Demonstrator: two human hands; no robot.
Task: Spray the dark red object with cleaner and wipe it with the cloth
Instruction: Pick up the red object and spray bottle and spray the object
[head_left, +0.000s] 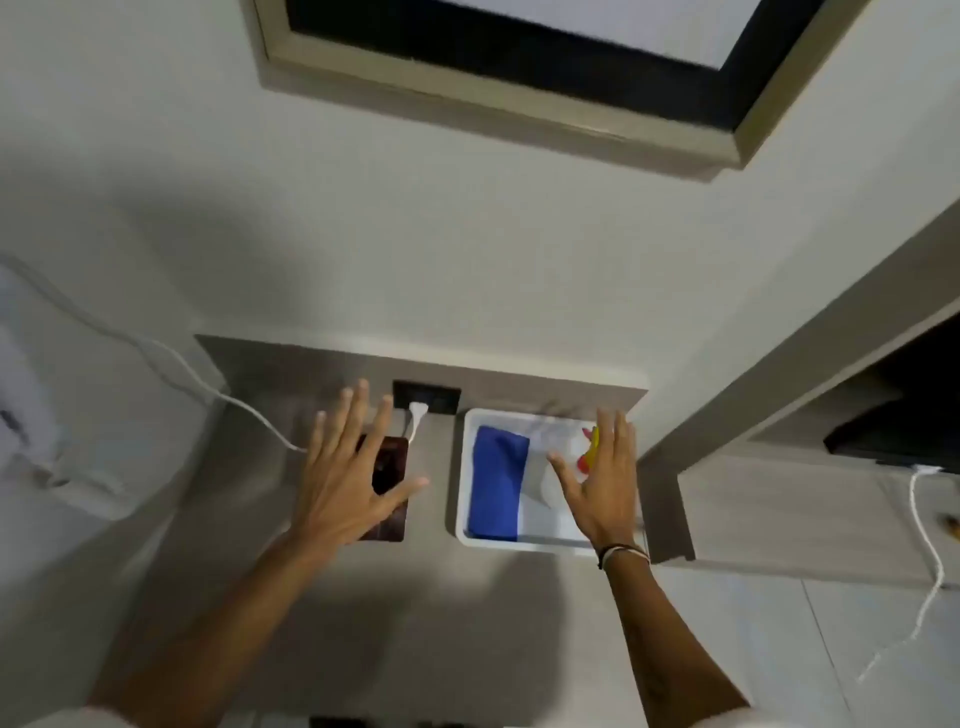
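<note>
A dark red flat object (390, 470) lies on the grey counter (426, 597), partly hidden under my left hand (345, 473), which hovers over it with fingers spread and holds nothing. To its right a white tray (464, 467) holds a folded blue cloth (497, 483) and a white spray bottle (563, 457) with a red and yellow trigger head (590, 447). My right hand (605, 483) is spread open over the tray's right side, above the bottle and covering part of it. Blur keeps me from telling whether it touches the bottle.
A black wall socket (427, 397) with a white plug (418, 411) sits just behind the dark red object, and a white cable (156, 358) runs off to the left. A grey cabinet (779, 415) stands close at the right, with another white cable (930, 545).
</note>
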